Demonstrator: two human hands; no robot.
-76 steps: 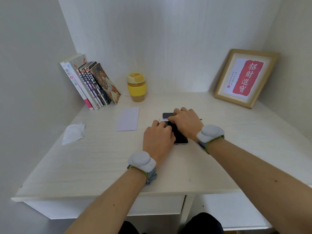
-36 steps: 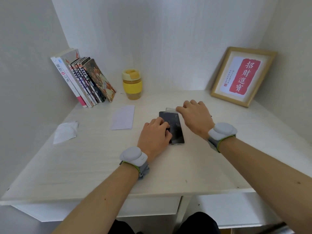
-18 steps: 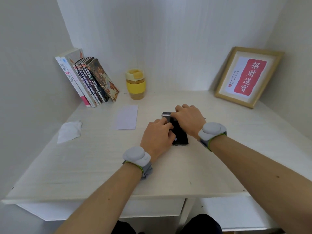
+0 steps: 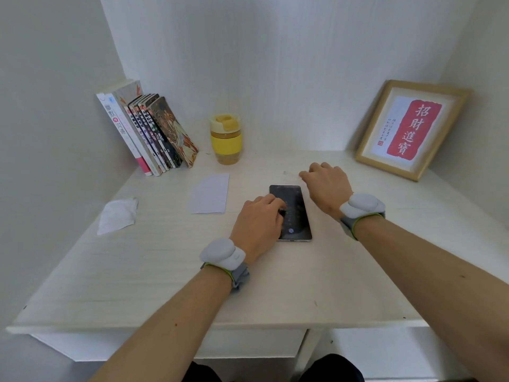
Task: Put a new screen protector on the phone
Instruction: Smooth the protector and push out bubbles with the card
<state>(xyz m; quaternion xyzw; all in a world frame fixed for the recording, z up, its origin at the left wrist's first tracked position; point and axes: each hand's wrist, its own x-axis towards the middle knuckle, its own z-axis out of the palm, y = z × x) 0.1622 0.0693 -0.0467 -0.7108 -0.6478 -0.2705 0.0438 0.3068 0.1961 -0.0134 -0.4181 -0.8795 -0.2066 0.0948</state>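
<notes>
Head view: framed print (image 4: 412,130) "招財進寶"

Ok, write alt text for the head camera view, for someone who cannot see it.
A person's left hand rests its fingers on a dark phone lying flat on a pale desk, while the right hand rests on the desk beyond the phone's far end. Behind stand leaning books, a yellow cup and a framed red print.

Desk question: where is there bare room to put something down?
Free: the desk in front of the wipe and phone, and between phone and frame. Crowded: the back left, with books, cup and paper.
</notes>
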